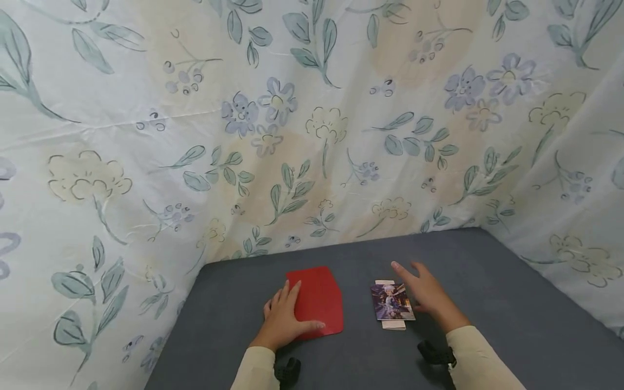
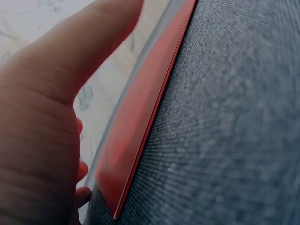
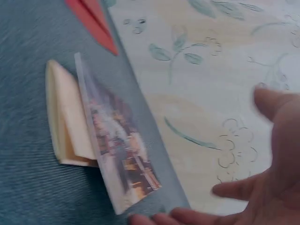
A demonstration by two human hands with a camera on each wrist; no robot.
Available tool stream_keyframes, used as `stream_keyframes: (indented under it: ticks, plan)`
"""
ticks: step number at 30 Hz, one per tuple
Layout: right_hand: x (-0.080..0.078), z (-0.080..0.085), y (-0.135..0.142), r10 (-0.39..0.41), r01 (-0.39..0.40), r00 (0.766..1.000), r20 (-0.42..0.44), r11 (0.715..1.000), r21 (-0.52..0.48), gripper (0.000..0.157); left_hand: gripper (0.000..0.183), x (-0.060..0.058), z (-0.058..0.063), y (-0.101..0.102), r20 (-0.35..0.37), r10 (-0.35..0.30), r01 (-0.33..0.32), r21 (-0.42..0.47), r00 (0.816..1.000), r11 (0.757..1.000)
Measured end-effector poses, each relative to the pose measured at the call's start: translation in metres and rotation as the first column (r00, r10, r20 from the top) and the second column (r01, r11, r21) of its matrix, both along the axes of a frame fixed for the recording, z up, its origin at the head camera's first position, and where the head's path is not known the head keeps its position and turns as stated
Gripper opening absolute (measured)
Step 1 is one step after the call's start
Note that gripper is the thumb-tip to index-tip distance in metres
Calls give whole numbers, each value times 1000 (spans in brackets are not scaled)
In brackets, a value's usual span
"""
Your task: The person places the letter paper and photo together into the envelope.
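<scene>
A red envelope (image 1: pixel 319 300) lies flat on the dark grey table. My left hand (image 1: pixel 284 320) is over its left side, fingers extended along the left edge and thumb stretched across the lower part. In the left wrist view the thumb (image 2: pixel 70 51) stands above the envelope (image 2: pixel 140 112). To the right, a glossy picture card (image 1: pixel 392 302) lies on top of a folded cream paper (image 1: pixel 394 325), whose ends stick out above and below the card. My right hand (image 1: pixel 426 292) hovers at the card's right side with fingers spread, holding nothing.
The grey tabletop (image 1: pixel 356 357) extends around both items. A floral cloth (image 1: pixel 312 135) hangs behind the table's far edge and along the sides. Each wrist wears a black strap (image 1: pixel 436 355) below a cream sleeve (image 1: pixel 480 360).
</scene>
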State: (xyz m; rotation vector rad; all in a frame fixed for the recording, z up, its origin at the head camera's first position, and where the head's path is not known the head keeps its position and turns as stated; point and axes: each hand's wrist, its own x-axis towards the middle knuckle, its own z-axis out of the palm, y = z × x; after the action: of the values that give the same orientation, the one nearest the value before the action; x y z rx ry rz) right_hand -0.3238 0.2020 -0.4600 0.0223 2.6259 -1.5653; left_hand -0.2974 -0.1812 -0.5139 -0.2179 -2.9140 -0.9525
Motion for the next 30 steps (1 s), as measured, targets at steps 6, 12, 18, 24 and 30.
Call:
stream_keyframes:
  ticks: [6,12,18,24,30]
  plan:
    - [10,4,6,0,14,990,143,995,-95,121,134,4,-3,-4,11,39,-39,-27,999,999]
    - [14,3,5,17,5,984,176,992,-123,102,139,8,-2,-12,43,-7,9,-39,999,999]
    - [13,-4,4,19,1,988,156,992,-125,81,147,11,-2,-15,83,-72,78,-77,994,994]
    - [12,-13,1,-20,29,995,103,995,-94,60,150,11,-1,-14,106,-85,95,-93,991,991]
    - [13,-17,3,-28,34,998,48,992,-121,36,150,12,-1,-11,105,-63,74,-103,992,992]
